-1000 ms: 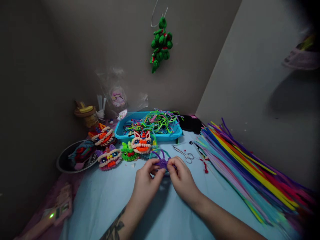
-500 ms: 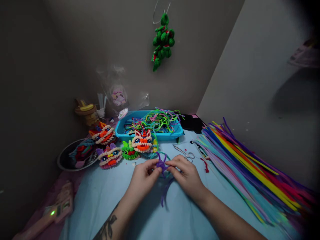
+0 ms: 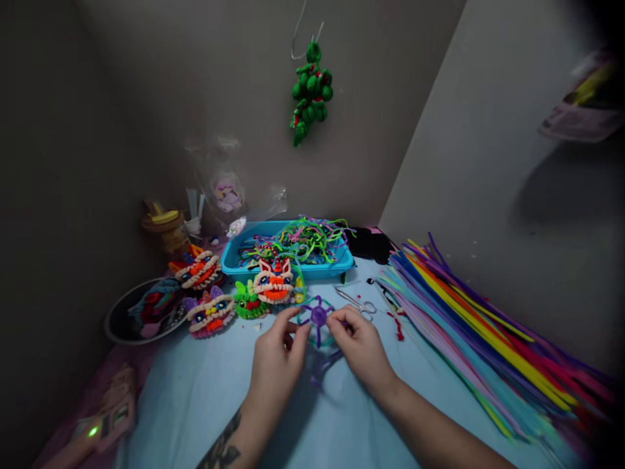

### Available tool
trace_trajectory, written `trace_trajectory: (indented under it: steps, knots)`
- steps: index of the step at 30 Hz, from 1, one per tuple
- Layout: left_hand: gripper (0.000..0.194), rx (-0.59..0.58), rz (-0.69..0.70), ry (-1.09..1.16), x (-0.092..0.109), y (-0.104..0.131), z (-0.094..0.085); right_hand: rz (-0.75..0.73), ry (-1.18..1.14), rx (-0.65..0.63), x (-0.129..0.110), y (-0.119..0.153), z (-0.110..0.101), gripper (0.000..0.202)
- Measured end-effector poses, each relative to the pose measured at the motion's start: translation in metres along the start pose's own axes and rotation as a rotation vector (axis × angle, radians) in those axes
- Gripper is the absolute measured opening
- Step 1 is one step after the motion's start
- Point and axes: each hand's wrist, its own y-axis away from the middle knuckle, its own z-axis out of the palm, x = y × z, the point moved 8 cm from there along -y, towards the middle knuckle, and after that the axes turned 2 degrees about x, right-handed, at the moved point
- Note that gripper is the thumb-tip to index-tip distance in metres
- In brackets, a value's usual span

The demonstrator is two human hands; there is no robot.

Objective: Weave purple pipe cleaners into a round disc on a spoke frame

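Observation:
Between my hands is a small purple pipe-cleaner piece (image 3: 319, 316), a coiled centre with spokes reaching out. A teal pipe-cleaner ring (image 3: 312, 343) runs around it, partly hidden by my fingers. My left hand (image 3: 280, 348) has thumb and forefinger at the left side, pinching the end of a spoke. On the right, my right hand (image 3: 359, 342) pinches the edge of the piece between thumb and bent forefinger. Below it a loose purple pipe-cleaner end (image 3: 326, 362) hangs over the cloth. Silver scissors (image 3: 359, 302) lie just beyond my right hand.
A blue tray (image 3: 229, 266) of tangled pipe cleaners stands at the back. Several finished fuzzy lion heads (image 3: 275, 281) sit before it. To the left are a dark bowl (image 3: 113, 326) and a pink device (image 3: 114, 413). Long colourful pipe cleaners (image 3: 469, 326) lie at right.
The purple piece has turned to face me, showing its spokes and the teal ring. My left fingers have shifted left, away from the coiled centre. The whole view has shifted slightly.

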Motion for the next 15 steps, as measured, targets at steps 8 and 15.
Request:
trace_trajectory:
  steps: [8,15]
  knots:
    - [0.026,-0.019,-0.067,0.194,-0.007,0.004,0.013,0.023,-0.049,-0.055,-0.001,0.005,0.008,0.02]
    - [0.023,0.036,-0.172,0.262,-0.012,-0.001,-0.001,0.018,-0.089,-0.098,0.004,0.004,0.008,0.014]
